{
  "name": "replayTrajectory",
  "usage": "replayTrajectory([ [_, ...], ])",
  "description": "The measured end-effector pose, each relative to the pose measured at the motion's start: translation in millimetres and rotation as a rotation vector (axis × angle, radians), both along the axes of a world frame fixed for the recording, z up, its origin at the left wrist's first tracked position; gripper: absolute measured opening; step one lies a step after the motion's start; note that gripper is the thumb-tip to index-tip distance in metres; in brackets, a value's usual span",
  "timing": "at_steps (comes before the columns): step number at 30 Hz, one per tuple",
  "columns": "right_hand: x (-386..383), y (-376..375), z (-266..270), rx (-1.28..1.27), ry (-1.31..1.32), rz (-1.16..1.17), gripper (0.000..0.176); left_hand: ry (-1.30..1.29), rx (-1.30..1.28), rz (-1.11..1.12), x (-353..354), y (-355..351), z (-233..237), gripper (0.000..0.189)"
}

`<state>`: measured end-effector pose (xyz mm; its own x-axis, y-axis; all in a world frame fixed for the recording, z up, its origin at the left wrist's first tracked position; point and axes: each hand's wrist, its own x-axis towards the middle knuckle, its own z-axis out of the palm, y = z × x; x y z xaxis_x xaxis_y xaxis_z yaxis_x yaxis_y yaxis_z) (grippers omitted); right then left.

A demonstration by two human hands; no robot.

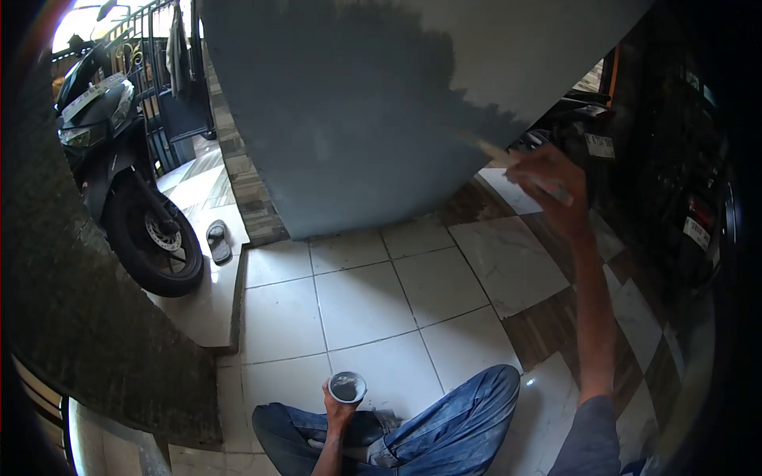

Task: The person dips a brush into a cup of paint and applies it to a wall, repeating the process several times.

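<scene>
My right hand (550, 187) is raised at the right, its fingers closed round the handle of a paintbrush (494, 149). The brush's pale tip points up and left and overlaps the lower right part of the wall (373, 119). Dark grey paint covers most of that wall, with a ragged edge against a lighter grey area at the upper right. Low in front of me, my left hand (341, 408) grips a small cup (348, 387) with grey paint inside and on its rim. The cup is held upright above my crossed legs.
White floor tiles (361, 301) lie between my legs (460, 420) and the wall. A motorbike (135, 190) stands at the left by a raised step, with a sandal (218, 242) beside it. More motorbikes (698, 222) are parked at the dark right side. A metal gate (163, 71) is behind.
</scene>
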<state>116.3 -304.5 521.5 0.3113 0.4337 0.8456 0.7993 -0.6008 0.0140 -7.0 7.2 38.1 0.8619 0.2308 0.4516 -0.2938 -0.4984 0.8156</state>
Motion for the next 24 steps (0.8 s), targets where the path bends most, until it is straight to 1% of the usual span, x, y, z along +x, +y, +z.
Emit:
replayTrajectory([
  [1,3,-3,7,-0.035,-0.039,-0.015,0.02,0.024,-0.052,0.006,-2,-2,5,0.056],
  [2,6,-6,13,-0.07,-0.077,-0.029,0.022,0.024,-0.052,-0.003,-2,-3,4,0.056],
  [4,14,-10,24,-0.103,-0.073,-0.032,0.023,0.03,-0.191,-0.003,-2,-4,2,0.053],
  [5,18,-11,28,-0.133,-0.069,-0.029,0.023,0.031,-0.189,-0.01,-3,-5,3,0.053],
  [7,24,-8,43,-0.15,-0.089,0.003,0.023,0.093,-0.458,-0.047,-5,-9,10,0.047],
  [8,28,-11,51,-0.165,-0.123,0.012,0.023,0.094,-0.453,-0.053,-4,-7,9,0.047],
  [10,28,-13,64,-0.211,-0.203,-0.001,0.024,0.005,0.003,-0.045,-3,-1,6,0.044],
  [11,23,-14,69,-0.208,-0.204,-0.004,0.024,0.004,0.006,-0.048,-3,-2,4,0.044],
  [13,14,-15,77,-0.235,-0.292,-0.023,0.024,0.028,-0.15,-0.035,-3,-4,5,0.042],
  [14,9,-16,79,-0.236,-0.287,-0.026,0.024,0.032,-0.15,-0.038,-3,-6,5,0.042],
  [16,-2,-17,78,-0.213,-0.501,-0.029,0.027,0.061,-0.274,-0.01,-4,-9,13,0.039],
  [17,-3,-16,74,-0.214,-0.498,-0.03,0.027,0.064,-0.274,-0.011,-4,-9,10,0.039],
  [19,1,-12,64,-0.186,-0.679,-0.05,0.032,0.047,-0.204,-0.053,-2,-5,6,0.039],
  [20,10,-11,56,-0.184,-0.678,-0.05,0.032,0.048,-0.203,-0.053,-3,-7,4,0.039],
  [22,38,-10,31,-0.337,-0.643,-0.118,0.032,0.092,-0.366,-0.038,-3,-9,6,0.038],
  [23,44,-9,17,-0.325,-0.524,-0.125,0.031,0.091,-0.363,-0.036,-2,-5,-3,0.038],
  [24,51,-8,4,-0.313,-0.41,-0.129,0.03,0.024,-0.07,-0.046,2,2,-17,0.052],
])
